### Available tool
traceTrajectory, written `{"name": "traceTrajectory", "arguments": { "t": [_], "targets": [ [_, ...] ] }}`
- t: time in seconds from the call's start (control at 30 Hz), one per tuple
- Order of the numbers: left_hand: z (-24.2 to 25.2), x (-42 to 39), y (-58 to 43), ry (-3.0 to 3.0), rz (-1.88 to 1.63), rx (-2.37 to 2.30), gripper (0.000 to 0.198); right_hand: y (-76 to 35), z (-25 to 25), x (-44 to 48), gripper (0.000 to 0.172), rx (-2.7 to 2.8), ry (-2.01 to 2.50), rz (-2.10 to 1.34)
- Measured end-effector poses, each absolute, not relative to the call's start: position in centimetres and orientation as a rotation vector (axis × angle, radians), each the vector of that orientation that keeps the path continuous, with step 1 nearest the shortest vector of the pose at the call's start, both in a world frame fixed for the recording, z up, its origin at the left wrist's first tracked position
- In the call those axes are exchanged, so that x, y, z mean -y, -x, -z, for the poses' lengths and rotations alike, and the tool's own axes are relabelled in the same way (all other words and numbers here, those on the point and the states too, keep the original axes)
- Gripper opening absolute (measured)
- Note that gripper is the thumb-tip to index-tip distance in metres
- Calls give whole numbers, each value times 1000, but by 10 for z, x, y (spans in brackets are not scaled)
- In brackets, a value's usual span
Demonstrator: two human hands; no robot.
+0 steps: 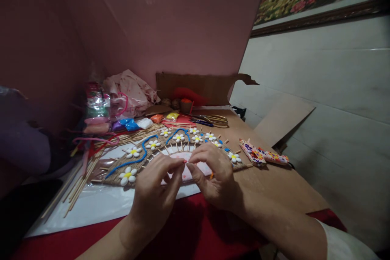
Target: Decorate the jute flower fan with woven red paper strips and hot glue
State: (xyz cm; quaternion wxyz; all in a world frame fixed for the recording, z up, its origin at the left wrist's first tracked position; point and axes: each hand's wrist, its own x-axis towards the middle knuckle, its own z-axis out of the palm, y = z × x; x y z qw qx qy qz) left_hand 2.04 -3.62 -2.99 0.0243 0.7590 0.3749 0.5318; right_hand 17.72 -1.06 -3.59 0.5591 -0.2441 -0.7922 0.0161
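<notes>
My left hand [160, 180] pinches a small red piece [184, 162] that looks like soft clay. My right hand [215, 174] meets it with thumb and forefinger pressed together at the fingertips; what they hold, if anything, is too small to make out. Both hands hover over the front of a half-round, twine-wrapped piece [122, 168] with short sticks poking out around it. White daisies with yellow centres [128, 176], a wavy blue strip [143, 154] and small blue dots decorate it. Pink dotted material [201, 168] fills its inner curve, partly hidden by my hands.
Thin wooden sticks [76, 195] lie at left on a white sheet [106, 207]. Behind are coloured clay packets [129, 124], crumpled pink cloth [131, 91] and scissors [216, 120]. A flower-patterned glue gun [263, 155] rests at right on brown cardboard [283, 187].
</notes>
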Motion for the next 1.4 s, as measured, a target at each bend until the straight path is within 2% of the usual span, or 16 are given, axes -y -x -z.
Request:
{"name": "traceTrajectory", "arguments": {
  "t": [0.2, 0.63, 1.0, 1.23, 1.4],
  "targets": [
    [34, 35, -17, -2715, -1591, -1133, 19, -175, 37, 11, 3, 1902, 615, -79],
    [33, 40, -16, -2919, -1487, -1195, 17, -173, 39, 10, 12, 1933, 599, -60],
    [35, 36, -16, -2779, -1491, -1198, 16, -174, 40, 8, 10, 1953, 651, -31],
    [33, 36, -17, -2760, -1404, -1230, 14, -176, 37, 6, 14, 2084, 642, 151],
    [33, 36, -21, -2491, -1513, -1235, 10, -176, 37, 7, 12, 2061, 625, 104]
  ]
}}
